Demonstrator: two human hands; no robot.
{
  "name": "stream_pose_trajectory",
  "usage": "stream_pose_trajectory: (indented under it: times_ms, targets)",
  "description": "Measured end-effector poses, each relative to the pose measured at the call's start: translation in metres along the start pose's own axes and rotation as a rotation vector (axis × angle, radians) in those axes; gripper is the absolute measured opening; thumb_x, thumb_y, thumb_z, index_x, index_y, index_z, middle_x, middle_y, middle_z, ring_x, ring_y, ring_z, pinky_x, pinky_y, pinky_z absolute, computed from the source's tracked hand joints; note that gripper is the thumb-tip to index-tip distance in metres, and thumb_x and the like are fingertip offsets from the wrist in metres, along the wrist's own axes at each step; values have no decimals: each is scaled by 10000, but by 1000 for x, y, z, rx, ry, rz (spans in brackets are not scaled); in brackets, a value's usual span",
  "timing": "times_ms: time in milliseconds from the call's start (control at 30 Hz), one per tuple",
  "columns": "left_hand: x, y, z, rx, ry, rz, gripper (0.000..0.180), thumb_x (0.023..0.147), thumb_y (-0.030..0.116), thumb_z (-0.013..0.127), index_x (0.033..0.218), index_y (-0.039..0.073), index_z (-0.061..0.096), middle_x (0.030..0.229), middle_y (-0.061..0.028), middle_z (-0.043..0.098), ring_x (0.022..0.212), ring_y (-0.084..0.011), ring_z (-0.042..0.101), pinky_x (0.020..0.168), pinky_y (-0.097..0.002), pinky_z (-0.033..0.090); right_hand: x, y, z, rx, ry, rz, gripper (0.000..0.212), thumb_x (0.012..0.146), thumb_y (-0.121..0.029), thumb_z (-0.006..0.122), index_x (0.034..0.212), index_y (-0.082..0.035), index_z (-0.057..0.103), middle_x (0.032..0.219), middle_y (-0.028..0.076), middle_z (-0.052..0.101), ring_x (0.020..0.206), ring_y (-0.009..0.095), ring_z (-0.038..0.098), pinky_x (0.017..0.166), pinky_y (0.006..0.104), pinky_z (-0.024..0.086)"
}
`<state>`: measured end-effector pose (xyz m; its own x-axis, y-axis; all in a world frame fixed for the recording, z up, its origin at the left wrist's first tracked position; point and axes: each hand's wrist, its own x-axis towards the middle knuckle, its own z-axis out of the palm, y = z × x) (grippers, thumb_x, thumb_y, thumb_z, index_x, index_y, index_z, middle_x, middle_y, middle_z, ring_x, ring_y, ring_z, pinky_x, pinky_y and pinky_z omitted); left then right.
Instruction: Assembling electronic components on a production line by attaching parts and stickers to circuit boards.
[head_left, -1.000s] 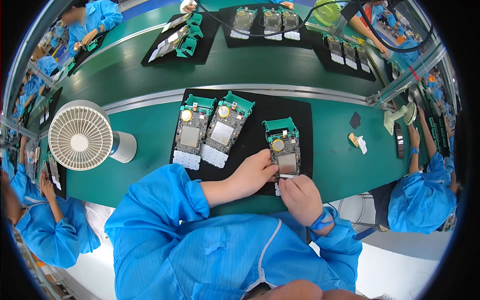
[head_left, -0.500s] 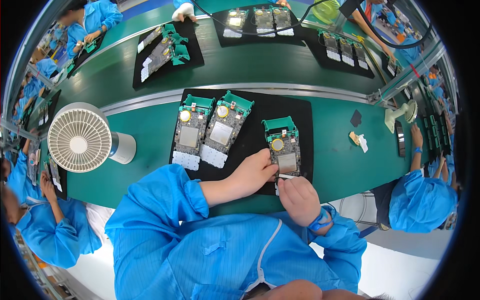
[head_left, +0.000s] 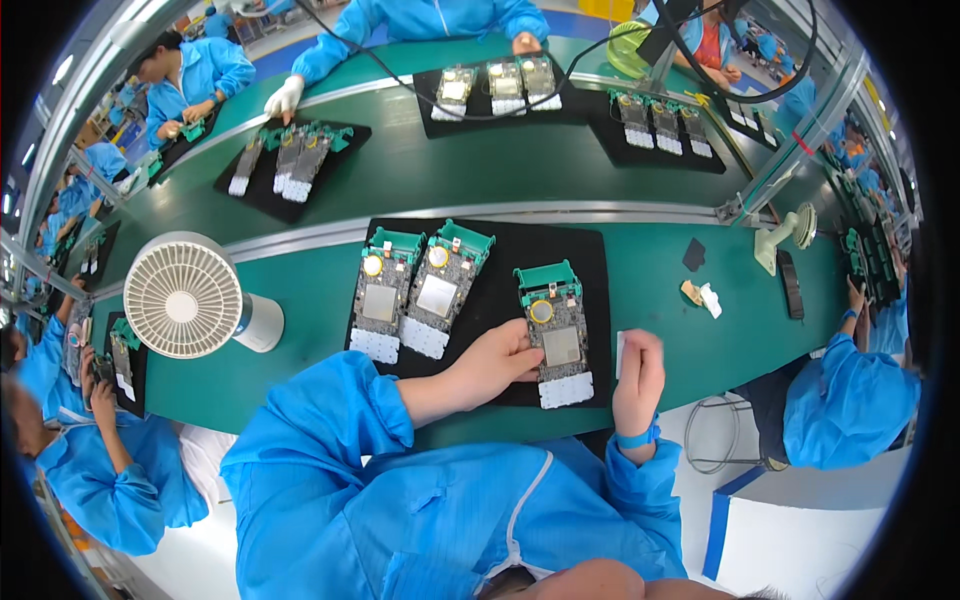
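Observation:
A circuit board [head_left: 565, 310] with a green plastic frame [head_left: 550, 277] at its far end, a round yellow-rimmed part, a silver square and a white dotted pad [head_left: 566, 391] at its near end lies on a black mat [head_left: 497, 275]. My left hand [head_left: 490, 367] grips its left edge, fingers closed against it. Right of the board, my right hand [head_left: 638, 378] is closed on a thin white strip [head_left: 620, 354], apart from the board. Two similar boards, one left [head_left: 379, 300] and one beside it [head_left: 438, 293], lie further left on the mat.
A white fan [head_left: 182, 296] stands at the left. On the right lie a black scrap [head_left: 694, 254], crumpled paper [head_left: 709, 300] and a dark slim device [head_left: 790, 284], near a small fan [head_left: 785, 240]. A metal rail [head_left: 620, 213] borders the far belt, where co-workers handle boards.
My right hand has moved right, off the board, with the white strip; the board's white pad now shows. My left hand stays at the edge. The view has tilted up, showing more of a far co-worker.

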<state>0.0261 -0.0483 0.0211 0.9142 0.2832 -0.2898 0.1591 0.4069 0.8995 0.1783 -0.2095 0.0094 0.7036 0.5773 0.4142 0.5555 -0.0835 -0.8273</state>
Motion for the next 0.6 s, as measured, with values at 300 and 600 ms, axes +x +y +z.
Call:
stream_pose_trajectory:
  times_ms: [300, 600]
  targets:
    - [0, -1, -12, 98, -131, 219, 369, 1011, 58, 450, 1372, 44, 374, 1313, -77, 546, 1172, -144, 551, 959, -314, 486, 19, -30, 3, 110, -282, 49, 125, 867, -62, 641, 984, -17, 650, 961, 125, 587, 929, 291, 548, 808, 355, 449]
    - [-63, 81, 3, 1016, -21, 346, 272, 900, 190, 664, 1135, 60, 617, 992, -117, 673, 886, -298, 669, 776, -368, 535, 38, -63, -20, -401, -209, -506, 173, 711, -44, 735, 877, -83, 708, 895, 66, 605, 879, 293, 540, 767, 395, 424]
